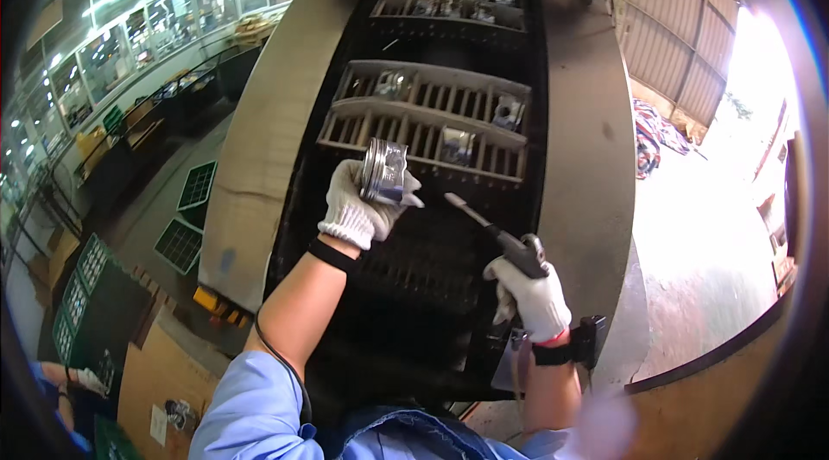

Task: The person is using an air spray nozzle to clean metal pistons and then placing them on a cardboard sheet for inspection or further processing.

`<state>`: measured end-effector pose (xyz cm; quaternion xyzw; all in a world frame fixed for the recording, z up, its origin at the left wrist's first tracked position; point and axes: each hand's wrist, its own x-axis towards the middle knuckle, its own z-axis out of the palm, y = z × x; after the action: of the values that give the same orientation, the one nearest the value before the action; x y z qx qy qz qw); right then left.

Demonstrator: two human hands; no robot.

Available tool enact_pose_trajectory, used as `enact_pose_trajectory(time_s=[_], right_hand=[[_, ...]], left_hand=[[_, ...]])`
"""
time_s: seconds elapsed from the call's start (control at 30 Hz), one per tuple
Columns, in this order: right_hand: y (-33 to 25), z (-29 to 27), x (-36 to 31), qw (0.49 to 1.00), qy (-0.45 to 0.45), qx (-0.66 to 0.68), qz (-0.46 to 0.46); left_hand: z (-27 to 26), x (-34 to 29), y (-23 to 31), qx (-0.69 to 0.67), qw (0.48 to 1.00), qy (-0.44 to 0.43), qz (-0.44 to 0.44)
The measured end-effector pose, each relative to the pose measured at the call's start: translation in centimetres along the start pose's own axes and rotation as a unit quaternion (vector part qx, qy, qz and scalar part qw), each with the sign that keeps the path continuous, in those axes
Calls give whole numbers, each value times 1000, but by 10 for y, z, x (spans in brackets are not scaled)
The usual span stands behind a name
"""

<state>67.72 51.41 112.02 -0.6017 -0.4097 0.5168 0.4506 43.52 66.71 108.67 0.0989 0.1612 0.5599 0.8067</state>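
Note:
My left hand [356, 205], in a white knit glove, grips a shiny metal piston [384, 171] with ring grooves around its left end. The piston is held up over the dark middle of the conveyor. In my gloved right hand [537, 300] is an air blow gun [518, 251], its thin nozzle pointing up and left toward the piston but apart from it. Beyond my hands, slatted metal racks [414, 106] hold several more pistons, one [456, 146] close to the near rack's edge and another [508, 112] at its right end.
Broad metal side panels flank the conveyor, left [250, 158] and right [587, 158]. Green crates [180, 244] stand on the floor at left. Lower left are a wooden board [164, 374] with a small metal part and another person's gloved hand [91, 381]. A cable runs along my left arm.

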Motion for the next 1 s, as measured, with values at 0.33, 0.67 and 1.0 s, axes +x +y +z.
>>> enact_pose_trajectory(time_s=[0.33, 0.67, 1.0], right_hand=[[57, 105, -47, 973, -219, -36, 64], [83, 175, -104, 947, -295, -107, 69], [104, 209, -136, 885, -436, -138, 82]], left_hand=[[-76, -123, 17, -99, 994, 3, -48], [-127, -238, 57, -201, 978, 18, -48], [-235, -352, 90, 265, 841, 302, 361]])
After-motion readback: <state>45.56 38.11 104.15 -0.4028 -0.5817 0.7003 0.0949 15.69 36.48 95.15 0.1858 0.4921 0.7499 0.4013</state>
